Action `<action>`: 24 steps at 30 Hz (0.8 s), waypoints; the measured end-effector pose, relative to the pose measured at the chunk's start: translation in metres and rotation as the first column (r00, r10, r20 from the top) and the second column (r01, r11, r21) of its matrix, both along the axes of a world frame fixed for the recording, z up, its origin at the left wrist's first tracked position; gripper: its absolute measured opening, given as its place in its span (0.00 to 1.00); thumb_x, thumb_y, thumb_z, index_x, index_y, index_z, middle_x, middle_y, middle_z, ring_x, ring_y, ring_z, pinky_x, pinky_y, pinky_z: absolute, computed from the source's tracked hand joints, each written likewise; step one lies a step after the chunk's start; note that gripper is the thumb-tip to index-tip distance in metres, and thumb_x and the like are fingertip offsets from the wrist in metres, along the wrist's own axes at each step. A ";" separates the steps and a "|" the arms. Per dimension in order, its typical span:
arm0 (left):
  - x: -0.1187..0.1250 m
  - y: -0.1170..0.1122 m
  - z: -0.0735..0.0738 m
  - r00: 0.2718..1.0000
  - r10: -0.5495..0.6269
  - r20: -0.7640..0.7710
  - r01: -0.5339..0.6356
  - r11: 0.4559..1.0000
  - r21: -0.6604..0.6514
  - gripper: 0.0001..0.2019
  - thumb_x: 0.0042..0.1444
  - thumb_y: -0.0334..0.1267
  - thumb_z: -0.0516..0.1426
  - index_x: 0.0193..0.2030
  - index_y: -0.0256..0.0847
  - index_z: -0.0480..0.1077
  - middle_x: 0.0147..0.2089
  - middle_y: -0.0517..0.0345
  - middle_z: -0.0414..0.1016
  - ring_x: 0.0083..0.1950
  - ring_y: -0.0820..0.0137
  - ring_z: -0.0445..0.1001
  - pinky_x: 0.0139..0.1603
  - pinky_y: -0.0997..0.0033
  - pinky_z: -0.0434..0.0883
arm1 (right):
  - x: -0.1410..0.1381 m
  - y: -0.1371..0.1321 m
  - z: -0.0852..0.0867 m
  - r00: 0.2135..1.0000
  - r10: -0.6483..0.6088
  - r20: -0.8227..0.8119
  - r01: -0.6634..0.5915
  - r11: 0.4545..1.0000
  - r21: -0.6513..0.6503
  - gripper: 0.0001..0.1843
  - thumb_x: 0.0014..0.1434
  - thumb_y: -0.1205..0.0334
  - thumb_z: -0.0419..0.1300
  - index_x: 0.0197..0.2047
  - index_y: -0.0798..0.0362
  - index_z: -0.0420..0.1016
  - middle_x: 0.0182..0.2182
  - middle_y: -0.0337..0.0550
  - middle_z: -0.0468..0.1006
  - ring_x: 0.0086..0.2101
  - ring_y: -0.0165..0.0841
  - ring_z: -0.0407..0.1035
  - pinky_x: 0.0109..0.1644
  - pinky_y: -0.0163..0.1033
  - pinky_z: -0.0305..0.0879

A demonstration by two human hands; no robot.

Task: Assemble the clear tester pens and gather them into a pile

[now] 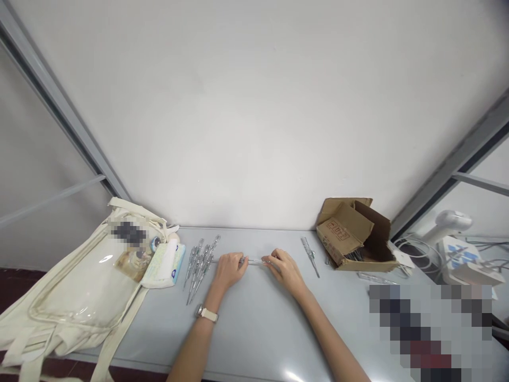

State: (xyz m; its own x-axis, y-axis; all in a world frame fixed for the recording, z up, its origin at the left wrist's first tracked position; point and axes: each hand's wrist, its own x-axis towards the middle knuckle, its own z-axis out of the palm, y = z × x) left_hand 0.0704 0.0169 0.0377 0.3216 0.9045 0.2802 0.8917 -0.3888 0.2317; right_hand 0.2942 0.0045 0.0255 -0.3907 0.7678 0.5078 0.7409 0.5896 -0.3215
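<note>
My left hand (229,270) and my right hand (284,269) both grip a clear plastic voltage tester screwdriver (254,261), held level across the grey table (246,331) with its ends reaching past my fingers. Just left of my left hand lies a loose bunch of similar transparent testers (200,269). Beyond my right hand, a single tester (309,256) lies angled on the tabletop. A beige strap watch (207,314) sits on my left wrist. The held tester's middle shows between my hands.
An open cardboard box (355,237) holding more testers stands at the right, with a cream tote bag (75,281) and a tissue pack (164,265) at the left. A white wall rises behind the table. Cables and a white device sit beyond the right edge.
</note>
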 end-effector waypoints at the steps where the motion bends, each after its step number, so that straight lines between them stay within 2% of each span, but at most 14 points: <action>1: 0.000 0.000 0.000 1.000 0.000 0.006 0.000 1.000 0.000 0.18 0.65 0.43 0.47 0.26 0.40 0.65 0.25 0.57 0.73 0.28 0.69 0.70 0.29 0.69 0.49 | -0.001 0.000 0.000 1.000 -0.005 0.006 0.005 1.000 0.015 0.14 0.67 0.59 0.51 0.47 0.50 0.76 0.35 0.45 0.68 0.34 0.33 0.62 0.40 0.37 0.60; 11: -0.002 0.000 0.003 0.999 0.007 0.045 -0.007 1.000 -0.004 0.18 0.64 0.42 0.47 0.25 0.40 0.66 0.24 0.57 0.72 0.26 0.70 0.69 0.29 0.69 0.49 | -0.003 -0.003 0.004 0.997 -0.033 0.072 0.023 0.990 0.138 0.13 0.68 0.62 0.51 0.47 0.50 0.76 0.36 0.45 0.69 0.33 0.33 0.59 0.39 0.38 0.56; 17: -0.001 0.000 0.003 0.998 0.011 0.055 -0.011 1.000 0.002 0.18 0.64 0.42 0.47 0.24 0.40 0.66 0.23 0.57 0.72 0.26 0.70 0.68 0.29 0.69 0.49 | -0.004 -0.003 0.004 0.996 -0.042 0.080 0.024 0.978 0.208 0.12 0.67 0.65 0.52 0.47 0.49 0.75 0.39 0.46 0.74 0.34 0.35 0.60 0.39 0.40 0.56; 20: -0.001 0.000 0.003 0.999 0.017 0.052 -0.017 1.000 0.001 0.18 0.64 0.42 0.48 0.24 0.40 0.66 0.24 0.57 0.72 0.26 0.70 0.69 0.29 0.69 0.49 | -0.004 -0.002 0.005 0.997 -0.019 0.072 0.006 0.983 0.181 0.12 0.67 0.64 0.52 0.47 0.49 0.75 0.37 0.46 0.76 0.35 0.36 0.61 0.40 0.41 0.57; 24: -0.001 -0.001 0.005 0.999 0.024 0.045 -0.024 1.000 0.006 0.18 0.65 0.42 0.47 0.26 0.40 0.67 0.25 0.56 0.72 0.27 0.69 0.69 0.30 0.69 0.50 | -0.003 -0.001 0.005 0.998 0.039 0.040 -0.042 0.997 0.063 0.13 0.68 0.61 0.50 0.49 0.50 0.75 0.32 0.44 0.76 0.34 0.35 0.65 0.40 0.40 0.59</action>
State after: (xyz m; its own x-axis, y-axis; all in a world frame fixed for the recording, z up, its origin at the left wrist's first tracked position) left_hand 0.0696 0.0164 0.0422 0.2865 0.9100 0.2997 0.8897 -0.3687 0.2693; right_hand 0.2915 0.0033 0.0302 -0.4413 0.7175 0.5390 0.7273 0.6378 -0.2536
